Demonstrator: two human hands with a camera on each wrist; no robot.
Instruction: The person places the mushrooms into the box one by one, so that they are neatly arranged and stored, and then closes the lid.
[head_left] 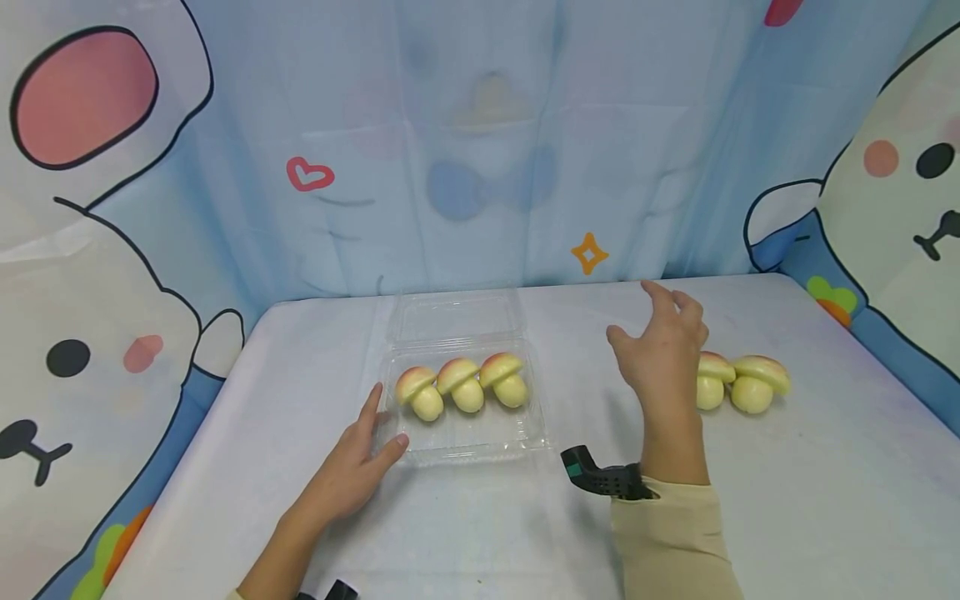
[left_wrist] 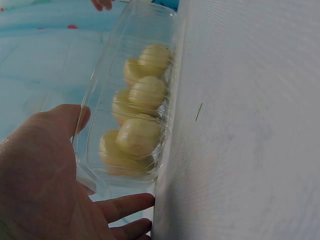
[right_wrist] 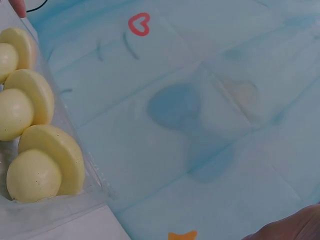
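A clear plastic box (head_left: 472,437) lies on the table with its lid (head_left: 457,318) folded back. Inside, three yellow mushroom-shaped pieces (head_left: 462,385) with reddish-tinged caps stand in a row. My left hand (head_left: 347,471) holds the box's near left corner, thumb over the rim and fingers outside the wall; the left wrist view shows that corner between the thumb (left_wrist: 75,117) and fingers. Right of the box, my right hand (head_left: 663,346) is raised with thumb and fingers apart, holding nothing. Beside it are two more mushroom pieces (head_left: 757,385), one partly hidden by the hand.
A white cloth covers the table (head_left: 825,500). Behind it hangs a blue curtain (head_left: 480,167) with cartoon figures, close to the table's far edge. A black wrist camera mount (head_left: 607,479) juts out from the right wrist.
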